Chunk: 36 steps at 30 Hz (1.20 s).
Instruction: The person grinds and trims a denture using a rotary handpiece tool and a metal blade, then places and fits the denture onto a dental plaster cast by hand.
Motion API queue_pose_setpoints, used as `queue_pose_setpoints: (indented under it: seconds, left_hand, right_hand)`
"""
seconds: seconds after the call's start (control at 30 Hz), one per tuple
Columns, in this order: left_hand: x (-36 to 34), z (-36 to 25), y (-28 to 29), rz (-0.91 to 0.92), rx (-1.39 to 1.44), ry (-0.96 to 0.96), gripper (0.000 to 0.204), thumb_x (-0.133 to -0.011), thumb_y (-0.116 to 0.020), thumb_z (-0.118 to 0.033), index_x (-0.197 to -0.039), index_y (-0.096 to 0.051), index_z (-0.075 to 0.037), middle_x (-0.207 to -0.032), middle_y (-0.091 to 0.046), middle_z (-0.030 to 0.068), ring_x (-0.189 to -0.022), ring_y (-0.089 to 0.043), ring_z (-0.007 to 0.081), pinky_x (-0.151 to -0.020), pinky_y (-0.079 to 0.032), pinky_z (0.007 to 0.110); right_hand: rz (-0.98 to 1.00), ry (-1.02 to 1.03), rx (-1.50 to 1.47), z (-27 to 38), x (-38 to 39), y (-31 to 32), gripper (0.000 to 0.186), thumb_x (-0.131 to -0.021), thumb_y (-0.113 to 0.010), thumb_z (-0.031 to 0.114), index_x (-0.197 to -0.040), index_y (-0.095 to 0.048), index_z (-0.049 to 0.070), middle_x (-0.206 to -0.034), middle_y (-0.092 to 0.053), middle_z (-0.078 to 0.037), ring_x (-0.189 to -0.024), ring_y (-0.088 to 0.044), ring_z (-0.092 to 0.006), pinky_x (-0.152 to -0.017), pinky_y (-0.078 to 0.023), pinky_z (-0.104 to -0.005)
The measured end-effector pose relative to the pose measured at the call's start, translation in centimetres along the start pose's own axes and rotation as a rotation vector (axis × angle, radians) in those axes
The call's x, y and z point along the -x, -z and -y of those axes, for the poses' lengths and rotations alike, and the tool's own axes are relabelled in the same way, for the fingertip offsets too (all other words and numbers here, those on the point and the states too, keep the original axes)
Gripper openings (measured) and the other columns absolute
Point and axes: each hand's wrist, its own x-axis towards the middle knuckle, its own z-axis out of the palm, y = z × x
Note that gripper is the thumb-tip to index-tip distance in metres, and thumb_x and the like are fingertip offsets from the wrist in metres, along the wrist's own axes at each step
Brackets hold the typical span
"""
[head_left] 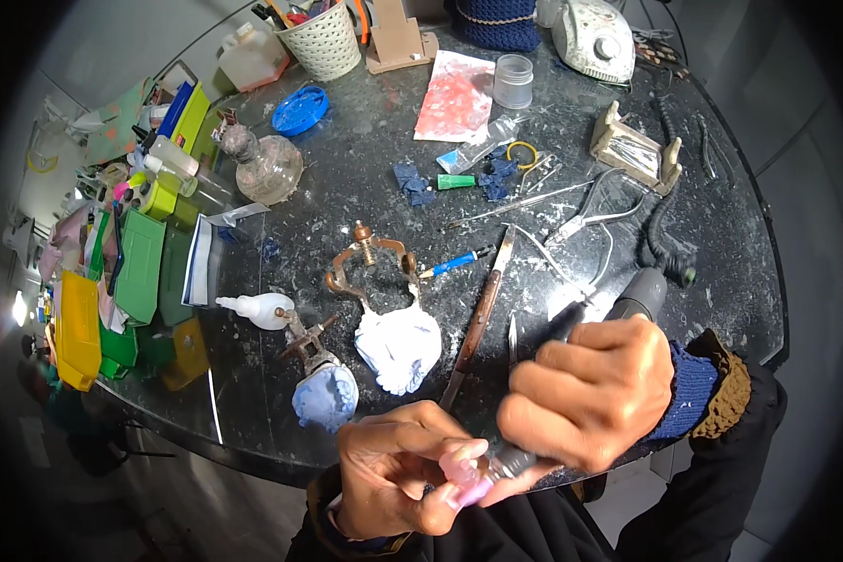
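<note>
Pinching the small, glossy pink piece (475, 491) at the frame's lower centre, our left hand (393, 468) should brace firmly; our right hand (590, 393), its grip wrapped round the dark cylindrical handpiece (511, 461), should press lightly.

The left hand (393, 459) is half curled, its fingertips (461, 463) drawn into a pinch. Just beside it, the right hand (595, 393) grips firmly, fingers (545, 398) folded under (knuckles up). The right forearm (721, 468), sleeved in black, angles in from the lower right.
</note>
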Motion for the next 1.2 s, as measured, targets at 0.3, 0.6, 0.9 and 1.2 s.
queue_pose_setpoints:
  seconds: [0.3,0.6,0.9,1.2]
  left_hand:
    - [0.1,0.1,0.2,0.052,-0.031,-0.001,0.025,-0.064,-0.06,0.009,-0.089,-0.061,0.009,-0.082,-0.059,0.0165,-0.069,-0.06,0.0132,-0.059,-0.049,0.021]
    - [0.1,0.3,0.5,0.027,-0.082,-0.042,0.028,-0.065,-0.06,0.005,-0.092,-0.06,0.01,-0.083,-0.059,0.0161,-0.07,-0.06,0.0133,-0.057,-0.049,0.021]
    - [0.2,0.4,0.7,0.003,-0.169,-0.087,0.028,-0.067,-0.061,0.0,-0.094,-0.06,0.01,-0.082,-0.06,0.0159,-0.069,-0.061,0.0138,-0.058,-0.048,0.022]
    - [0.7,0.8,0.1,-0.107,-0.049,-0.137,0.031,-0.077,-0.06,0.001,-0.107,-0.053,0.005,-0.09,-0.061,0.0225,-0.082,-0.062,0.0218,-0.072,-0.051,0.031]
  right_hand:
    - [-0.075,-0.04,-0.052,0.0,0.3,-0.2,0.038,-0.071,-0.058,0.042,-0.059,-0.042,0.009,-0.052,-0.037,0.001,-0.042,-0.045,-0.0108,-0.036,-0.033,-0.0231]
    - [0.052,-0.109,-0.07,-0.1,0.0,0.4,0.044,-0.072,-0.056,0.05,-0.06,-0.041,0.01,-0.052,-0.037,0.001,-0.042,-0.045,-0.0112,-0.036,-0.035,-0.0238]
    - [0.042,-0.055,-0.085,-0.3,-0.1,0.3,0.041,-0.071,-0.057,0.045,-0.059,-0.042,0.009,-0.051,-0.037,0.001,-0.041,-0.045,-0.0111,-0.036,-0.037,-0.0236]
    - [-0.361,-0.151,-0.046,2.0,-0.2,-0.5,0.019,-0.069,-0.067,0.028,-0.073,-0.065,0.009,-0.047,-0.025,0.007,-0.038,-0.027,-0.0034,-0.036,-0.015,-0.0209]
